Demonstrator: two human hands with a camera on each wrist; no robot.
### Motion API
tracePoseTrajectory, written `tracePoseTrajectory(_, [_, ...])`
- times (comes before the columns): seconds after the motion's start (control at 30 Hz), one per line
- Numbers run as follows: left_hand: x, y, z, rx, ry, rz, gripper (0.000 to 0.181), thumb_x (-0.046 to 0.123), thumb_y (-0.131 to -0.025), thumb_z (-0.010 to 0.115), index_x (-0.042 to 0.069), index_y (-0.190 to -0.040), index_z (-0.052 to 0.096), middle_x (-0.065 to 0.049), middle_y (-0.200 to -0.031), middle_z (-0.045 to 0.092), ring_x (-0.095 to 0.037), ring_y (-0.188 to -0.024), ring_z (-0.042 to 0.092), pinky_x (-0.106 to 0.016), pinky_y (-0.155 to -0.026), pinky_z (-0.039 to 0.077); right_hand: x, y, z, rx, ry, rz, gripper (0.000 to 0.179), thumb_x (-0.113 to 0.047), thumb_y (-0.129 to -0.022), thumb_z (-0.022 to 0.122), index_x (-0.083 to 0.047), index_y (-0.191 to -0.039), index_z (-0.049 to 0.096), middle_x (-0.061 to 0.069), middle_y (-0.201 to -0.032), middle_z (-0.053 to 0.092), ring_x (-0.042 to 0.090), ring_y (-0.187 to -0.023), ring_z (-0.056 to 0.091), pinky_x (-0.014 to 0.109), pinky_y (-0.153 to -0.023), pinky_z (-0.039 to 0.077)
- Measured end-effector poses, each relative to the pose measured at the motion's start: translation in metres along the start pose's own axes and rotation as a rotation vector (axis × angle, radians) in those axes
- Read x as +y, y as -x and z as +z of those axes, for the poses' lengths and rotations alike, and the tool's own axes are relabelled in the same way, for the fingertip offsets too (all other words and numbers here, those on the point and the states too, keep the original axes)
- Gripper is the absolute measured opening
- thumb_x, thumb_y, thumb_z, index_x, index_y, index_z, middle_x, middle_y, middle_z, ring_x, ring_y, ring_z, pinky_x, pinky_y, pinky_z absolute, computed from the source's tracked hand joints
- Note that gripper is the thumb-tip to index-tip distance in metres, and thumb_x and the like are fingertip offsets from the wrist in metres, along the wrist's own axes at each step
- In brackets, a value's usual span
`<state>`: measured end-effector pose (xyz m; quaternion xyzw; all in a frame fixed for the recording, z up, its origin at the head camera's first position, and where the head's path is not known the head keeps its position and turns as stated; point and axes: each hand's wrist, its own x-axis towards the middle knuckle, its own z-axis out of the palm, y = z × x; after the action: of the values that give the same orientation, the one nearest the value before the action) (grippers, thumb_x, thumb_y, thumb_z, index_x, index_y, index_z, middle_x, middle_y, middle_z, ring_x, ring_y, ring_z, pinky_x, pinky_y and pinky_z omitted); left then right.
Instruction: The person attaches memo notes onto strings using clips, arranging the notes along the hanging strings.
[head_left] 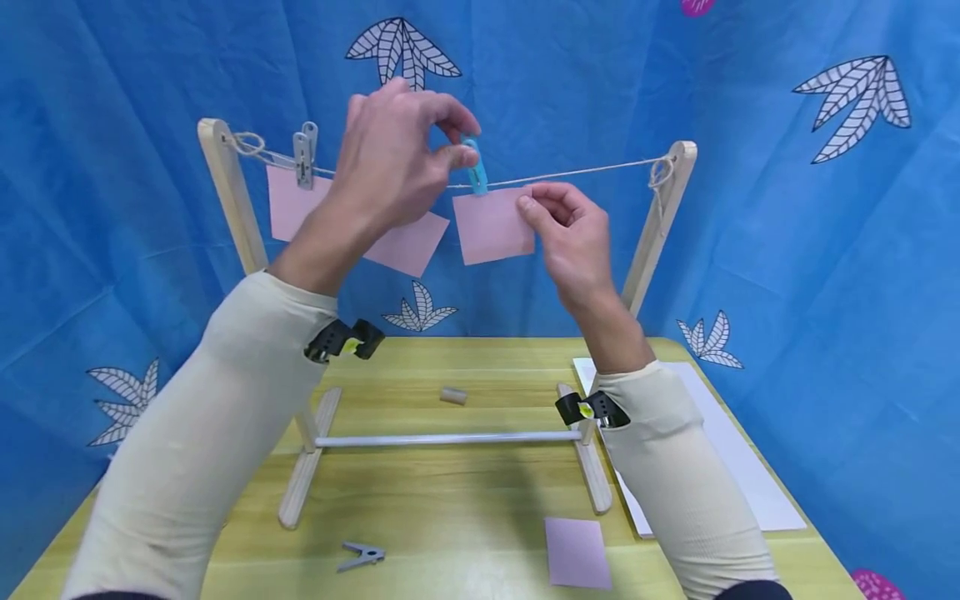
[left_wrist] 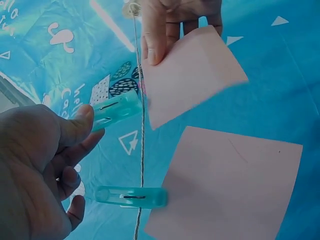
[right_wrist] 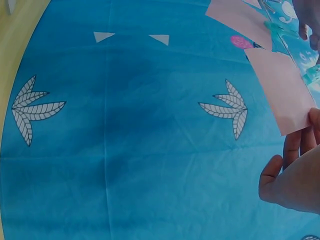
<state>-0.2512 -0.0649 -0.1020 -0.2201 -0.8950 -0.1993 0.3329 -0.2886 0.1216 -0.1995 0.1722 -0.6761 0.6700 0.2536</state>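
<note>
Between thumb and fingers, my left hand (head_left: 397,158) pinches a teal clothespin (head_left: 477,171) at the string (head_left: 585,172). In the left wrist view this clothespin's tip reaches the string, close beside the pink paper (left_wrist: 192,75). My right hand (head_left: 573,237) pinches that paper by its right edge, just under the string. Behind my left forearm hangs a tilted pink paper (head_left: 408,242); a second teal clothespin (left_wrist: 131,196) clips it to the string. Further left, a grey clothespin (head_left: 303,158) holds another pink paper (head_left: 285,204), partly hidden by my arm.
The string is tied between two wooden posts (head_left: 660,225) joined low down by a white crossbar (head_left: 450,438). On the table lie a grey clothespin (head_left: 362,556), a pink paper (head_left: 577,552), a small brownish cylinder (head_left: 453,395) and white sheets (head_left: 727,467) under my right forearm.
</note>
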Motion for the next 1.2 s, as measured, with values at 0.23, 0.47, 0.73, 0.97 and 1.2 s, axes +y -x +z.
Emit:
tracePoseTrajectory(0.23, [0.0011,-0.0026,-0.0035,0.02,-0.024,-0.003,0.03,0.033,-0.094,0.062,0.015,-0.117,0.07,-0.004,-0.107,0.071,-0.021,-0.105,0.047,-0.04,-0.1,0.027,0.0001,0.0005,0.0002,-0.002,-0.004,-0.004,0.022,-0.017,-0.091,0.068,-0.006,-0.109,0.068,0.007,-0.099,0.068,0.019,-0.092,0.062,0.024,-0.08,0.052])
tracePoseTrajectory(0.47, [0.0025,-0.0046,-0.0034,-0.015,-0.042,0.006,0.03,0.033,-0.095,0.061,0.015,-0.117,0.071,-0.004,-0.105,0.071,-0.021,-0.103,0.046,-0.04,-0.099,0.026,0.0016,-0.0001,0.0004,0.002,-0.004,-0.019,0.02,-0.017,-0.091,0.068,-0.005,-0.107,0.068,0.005,-0.096,0.068,0.018,-0.089,0.062,0.024,-0.077,0.052])
tracePoseTrajectory(0.73, [0.0011,-0.0053,0.0004,-0.086,-0.084,0.024,0.027,0.031,-0.094,0.062,0.016,-0.114,0.072,-0.002,-0.104,0.072,-0.023,-0.096,0.044,-0.041,-0.098,0.025,0.002,-0.0003,0.0004,0.0,-0.019,-0.007,0.02,-0.017,-0.091,0.067,-0.006,-0.108,0.068,0.004,-0.096,0.068,0.017,-0.091,0.062,0.024,-0.079,0.052])
tracePoseTrajectory(0.97, [0.0024,-0.0041,0.0024,-0.135,-0.106,0.016,0.027,0.031,-0.094,0.063,0.016,-0.114,0.072,-0.003,-0.104,0.072,-0.024,-0.099,0.045,-0.045,-0.103,0.024,0.0025,0.0016,0.0009,-0.02,-0.002,0.028,0.022,-0.018,-0.09,0.068,-0.007,-0.109,0.067,0.006,-0.099,0.068,0.017,-0.092,0.062,0.024,-0.078,0.051])
tracePoseTrajectory(1.2, [0.0055,-0.0037,0.0044,-0.205,-0.158,0.02,0.033,0.034,-0.094,0.061,0.019,-0.122,0.068,-0.001,-0.108,0.072,-0.024,-0.102,0.045,-0.047,-0.106,0.022,0.0075,0.0056,-0.0027,-0.051,-0.013,0.03,0.021,-0.018,-0.091,0.067,-0.006,-0.109,0.067,0.005,-0.099,0.068,0.017,-0.093,0.063,0.024,-0.078,0.051])
